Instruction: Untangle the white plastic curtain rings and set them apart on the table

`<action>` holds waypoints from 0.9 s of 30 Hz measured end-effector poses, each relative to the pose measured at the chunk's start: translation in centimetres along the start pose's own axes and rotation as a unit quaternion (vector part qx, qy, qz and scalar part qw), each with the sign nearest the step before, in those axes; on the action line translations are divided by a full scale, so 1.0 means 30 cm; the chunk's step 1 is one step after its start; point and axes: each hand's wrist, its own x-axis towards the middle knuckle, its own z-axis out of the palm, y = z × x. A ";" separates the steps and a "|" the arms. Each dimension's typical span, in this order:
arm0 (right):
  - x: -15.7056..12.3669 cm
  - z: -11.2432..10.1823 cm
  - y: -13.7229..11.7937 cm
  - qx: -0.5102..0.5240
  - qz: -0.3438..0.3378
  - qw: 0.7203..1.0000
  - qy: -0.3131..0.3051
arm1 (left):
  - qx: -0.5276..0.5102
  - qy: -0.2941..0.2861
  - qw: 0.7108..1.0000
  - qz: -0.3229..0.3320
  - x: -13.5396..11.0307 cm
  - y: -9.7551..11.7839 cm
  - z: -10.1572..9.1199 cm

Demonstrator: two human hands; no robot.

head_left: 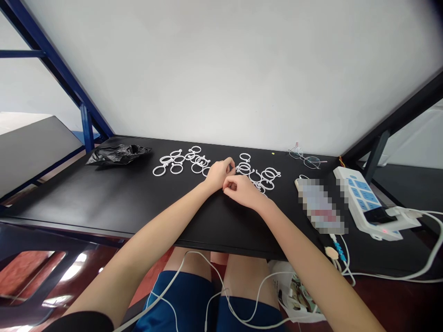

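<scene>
Several white rings [159, 175], each with a small eyelet like a curtain ring, lie in a loose group on the black tabletop [138, 203], left of my hands. A second group of white rings [268, 189] lies to the right, partly behind my right hand. My left hand [219, 174] is closed, thumb and fingers curled together beside the innermost rings of the left group. Just in front and to the right, my right hand [240, 190] is curled in a pinch, close to the left one. Whatever the fingertips hold is too small or hidden to make out.
A crumpled black plastic bag [119, 155] lies at the back left. Eyeglasses [312, 162], a charging phone [321, 207] and a white power strip [367, 203] are on the right. White cables [391, 277] trail across the front edge and my lap. Metal frame bars [62, 69] slope at both sides.
</scene>
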 end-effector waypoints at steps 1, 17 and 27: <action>0.000 0.000 0.000 0.000 -0.001 1.000 0.000 | -0.001 -0.001 1.000 0.000 0.000 0.000 0.000; 0.005 0.006 0.014 0.027 -0.002 0.999 0.028 | 0.061 0.024 0.998 0.021 0.005 -0.010 0.008; 0.035 -0.028 0.051 0.298 0.052 0.947 0.104 | 0.100 0.093 0.990 0.043 -0.003 0.003 -0.006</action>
